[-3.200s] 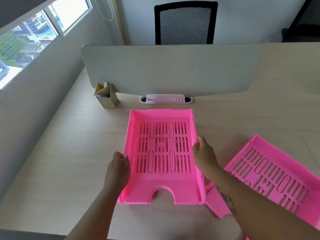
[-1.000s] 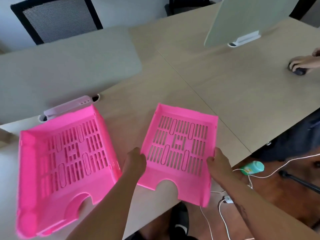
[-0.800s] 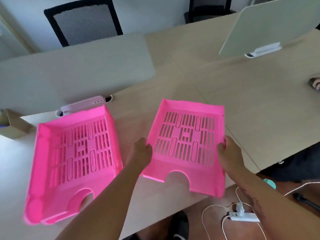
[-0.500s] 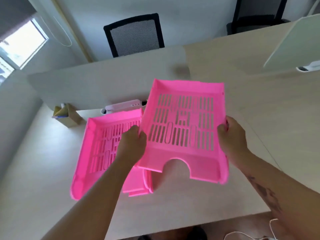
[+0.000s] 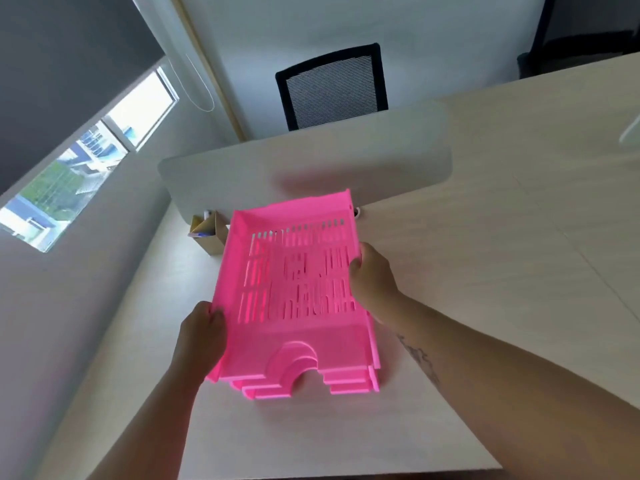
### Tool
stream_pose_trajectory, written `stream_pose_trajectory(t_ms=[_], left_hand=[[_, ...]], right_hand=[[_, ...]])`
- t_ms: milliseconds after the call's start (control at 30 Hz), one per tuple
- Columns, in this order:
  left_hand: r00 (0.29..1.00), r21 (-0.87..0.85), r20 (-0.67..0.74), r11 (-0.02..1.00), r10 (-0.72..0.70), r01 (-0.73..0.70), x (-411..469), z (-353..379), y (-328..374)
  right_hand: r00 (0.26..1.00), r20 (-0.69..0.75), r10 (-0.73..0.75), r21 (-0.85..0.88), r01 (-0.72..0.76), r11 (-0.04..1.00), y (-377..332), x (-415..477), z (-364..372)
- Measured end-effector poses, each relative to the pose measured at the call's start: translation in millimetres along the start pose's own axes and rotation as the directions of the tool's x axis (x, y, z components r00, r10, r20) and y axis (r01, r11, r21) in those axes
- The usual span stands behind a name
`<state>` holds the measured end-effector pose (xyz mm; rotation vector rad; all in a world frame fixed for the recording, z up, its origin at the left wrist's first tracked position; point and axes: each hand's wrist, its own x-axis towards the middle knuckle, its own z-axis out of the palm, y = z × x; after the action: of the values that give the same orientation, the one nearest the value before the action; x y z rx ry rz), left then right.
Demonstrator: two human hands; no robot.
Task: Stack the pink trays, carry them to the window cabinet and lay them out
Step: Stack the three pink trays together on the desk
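A pink slotted tray (image 5: 294, 271) sits on top of other pink trays (image 5: 349, 384) on the light wooden desk (image 5: 485, 271); the lower trays' front edges show stepped beneath its notched front. My left hand (image 5: 202, 336) grips the top tray's left wall near the front corner. My right hand (image 5: 372, 277) grips its right wall around the middle. The top tray looks slightly tilted, left side higher. How many trays lie underneath I cannot tell exactly.
A grey desk divider panel (image 5: 311, 168) stands just behind the trays. A cardboard pen holder (image 5: 209, 233) sits at the tray's far left corner. A black mesh chair (image 5: 334, 86) stands beyond the divider. A window (image 5: 86, 157) is in the wall at left.
I have swung the tray in both hands leftward and lowered it onto the trays lying on the desk. My view has turned left toward the window.
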<state>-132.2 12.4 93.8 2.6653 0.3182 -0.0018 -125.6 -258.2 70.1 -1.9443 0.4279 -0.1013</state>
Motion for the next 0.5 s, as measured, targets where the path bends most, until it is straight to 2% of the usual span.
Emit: stream_pose_trajectory(t_ms=[267,500], left_hand=[[0.992,-0.051,0.112,0.997,0.065,-0.060,20.7,20.5,-30.9],[0.977,-0.190,0.201,0.981,0.071,-0.032,27.0,21.6,-33.5]], right_hand=[[0.996,-0.052,0.076,-0.086,-0.081,0.993,6.4,-4.0,26.0],[0.989,-0.107,0.097,-0.158,-0.114,0.981,3.4,-3.3,33.0]])
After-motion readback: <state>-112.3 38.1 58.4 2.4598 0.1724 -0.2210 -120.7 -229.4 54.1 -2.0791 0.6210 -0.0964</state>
